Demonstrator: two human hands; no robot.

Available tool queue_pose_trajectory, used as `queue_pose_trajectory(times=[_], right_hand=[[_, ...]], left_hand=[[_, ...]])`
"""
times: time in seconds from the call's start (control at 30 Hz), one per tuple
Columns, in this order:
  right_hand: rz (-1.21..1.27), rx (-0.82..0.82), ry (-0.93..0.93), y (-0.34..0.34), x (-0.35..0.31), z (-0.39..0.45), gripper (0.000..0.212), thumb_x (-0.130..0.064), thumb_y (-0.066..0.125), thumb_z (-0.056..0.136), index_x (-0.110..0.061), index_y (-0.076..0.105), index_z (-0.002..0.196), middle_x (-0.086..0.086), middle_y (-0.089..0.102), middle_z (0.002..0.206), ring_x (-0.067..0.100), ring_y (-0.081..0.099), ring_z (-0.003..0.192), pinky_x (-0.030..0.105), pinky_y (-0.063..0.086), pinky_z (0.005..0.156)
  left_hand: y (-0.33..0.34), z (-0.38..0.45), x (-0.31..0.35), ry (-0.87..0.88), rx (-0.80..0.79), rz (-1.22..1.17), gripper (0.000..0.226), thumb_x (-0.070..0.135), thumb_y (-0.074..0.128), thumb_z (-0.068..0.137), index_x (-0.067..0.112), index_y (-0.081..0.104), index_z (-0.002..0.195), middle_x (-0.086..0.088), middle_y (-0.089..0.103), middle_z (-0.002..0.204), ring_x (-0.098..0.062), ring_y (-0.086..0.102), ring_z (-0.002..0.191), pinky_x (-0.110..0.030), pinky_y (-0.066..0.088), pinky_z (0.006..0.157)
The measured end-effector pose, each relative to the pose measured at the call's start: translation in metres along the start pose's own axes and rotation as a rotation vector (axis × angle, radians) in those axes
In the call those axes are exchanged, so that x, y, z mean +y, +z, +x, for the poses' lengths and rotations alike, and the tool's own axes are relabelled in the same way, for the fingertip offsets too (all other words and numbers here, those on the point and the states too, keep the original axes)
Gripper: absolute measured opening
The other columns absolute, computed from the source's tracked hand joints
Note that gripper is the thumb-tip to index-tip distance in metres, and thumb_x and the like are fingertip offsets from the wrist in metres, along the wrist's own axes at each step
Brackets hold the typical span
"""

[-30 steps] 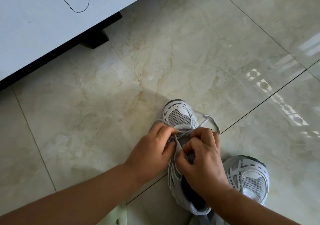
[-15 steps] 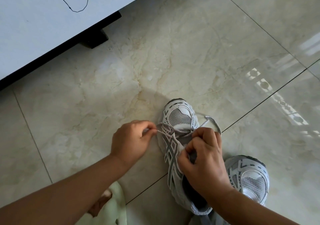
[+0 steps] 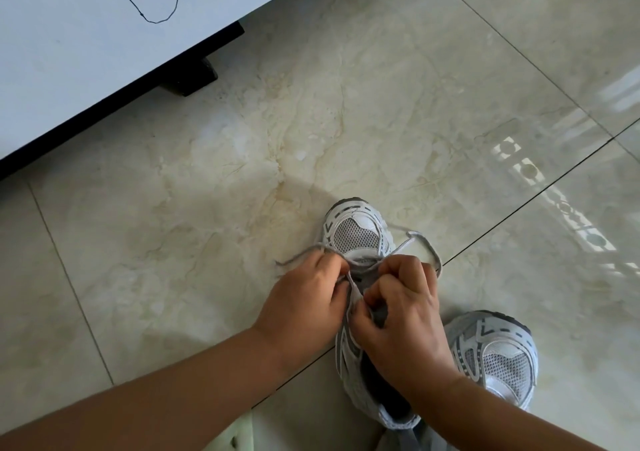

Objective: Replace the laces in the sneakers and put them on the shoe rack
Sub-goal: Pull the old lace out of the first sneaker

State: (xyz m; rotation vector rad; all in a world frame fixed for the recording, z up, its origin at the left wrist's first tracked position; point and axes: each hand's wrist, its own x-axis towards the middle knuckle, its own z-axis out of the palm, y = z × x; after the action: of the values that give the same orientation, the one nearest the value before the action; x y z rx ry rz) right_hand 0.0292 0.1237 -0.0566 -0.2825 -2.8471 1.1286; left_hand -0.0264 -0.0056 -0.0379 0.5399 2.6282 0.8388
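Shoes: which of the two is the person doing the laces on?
The sneaker nearer the cabinet, toe pointing away. Both hands, left and right, pinch its grey lace. The other sneaker, by the right wrist, is untouched.

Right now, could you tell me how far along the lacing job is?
Done: nothing finished that I can see. In hand: both hands, left and right, pinch the grey lace at the lowest eyelets of the near sneaker; loose ends trail on the floor. Left: the rest of its eyelets, the second sneaker, whose lacing is hidden, then the shoe rack, which is not in view.
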Motion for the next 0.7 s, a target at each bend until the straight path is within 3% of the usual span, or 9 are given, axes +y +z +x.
queue_pose_trajectory(times=[0.13,0.23,0.4,0.5,0.6,0.7], right_hand=[[-0.003,0.015,0.014,0.0,0.0,0.0,0.018,-0.022,0.06,0.066,-0.014,0.048,0.055,-0.012,0.039,0.091,0.014,0.036,0.087,0.039,0.045,0.07],[0.007,0.011,0.036,0.0,-0.002,-0.001,0.019,-0.02,0.061,0.065,-0.014,0.047,0.055,-0.014,0.036,0.09,0.013,0.035,0.087,0.038,0.044,0.071],[0.033,-0.004,0.084,-0.003,-0.001,-0.002,0.022,-0.031,0.058,0.069,-0.018,0.047,0.055,-0.014,0.038,0.09,0.011,0.034,0.088,0.041,0.045,0.073],[0.06,0.006,0.111,-0.007,-0.006,-0.003,0.025,-0.041,0.056,0.07,-0.02,0.052,0.057,-0.011,0.042,0.089,0.009,0.035,0.089,0.037,0.044,0.075],[0.166,-0.003,0.14,-0.012,-0.01,-0.003,0.026,-0.043,0.053,0.075,-0.019,0.056,0.067,-0.008,0.044,0.088,0.012,0.045,0.083,0.032,0.045,0.073],[0.258,0.0,0.201,-0.019,-0.004,0.004,0.008,-0.024,0.059,0.085,-0.021,0.054,0.08,-0.01,0.051,0.086,0.009,0.056,0.067,0.035,0.051,0.06]], left_hand=[[0.001,0.006,-0.003,-0.05,-0.031,-0.032,0.009,0.021,0.06,0.087,0.013,0.061,0.093,-0.002,0.064,0.09,-0.021,0.061,0.082,-0.034,0.047,0.069],[-0.003,0.008,-0.003,-0.094,-0.001,-0.038,0.01,0.026,0.071,0.08,0.018,0.068,0.084,0.0,0.07,0.078,-0.02,0.065,0.072,-0.032,0.049,0.065],[-0.012,0.01,-0.01,-0.112,0.057,0.045,0.014,0.04,0.076,0.073,0.028,0.072,0.078,0.007,0.065,0.067,-0.014,0.062,0.06,-0.021,0.038,0.05],[-0.014,0.008,-0.018,-0.162,0.054,0.106,0.025,0.043,0.072,0.076,0.032,0.07,0.098,0.01,0.051,0.088,-0.015,0.061,0.069,-0.02,0.032,0.054],[-0.011,0.005,-0.016,-0.139,0.005,0.036,0.047,0.051,0.063,0.08,0.026,0.062,0.119,0.007,0.055,0.114,-0.013,0.062,0.091,-0.022,0.044,0.069],[-0.011,0.002,-0.006,-0.153,-0.062,-0.035,0.06,0.056,0.058,0.08,0.023,0.053,0.13,0.009,0.051,0.126,-0.01,0.055,0.11,-0.02,0.043,0.085]])
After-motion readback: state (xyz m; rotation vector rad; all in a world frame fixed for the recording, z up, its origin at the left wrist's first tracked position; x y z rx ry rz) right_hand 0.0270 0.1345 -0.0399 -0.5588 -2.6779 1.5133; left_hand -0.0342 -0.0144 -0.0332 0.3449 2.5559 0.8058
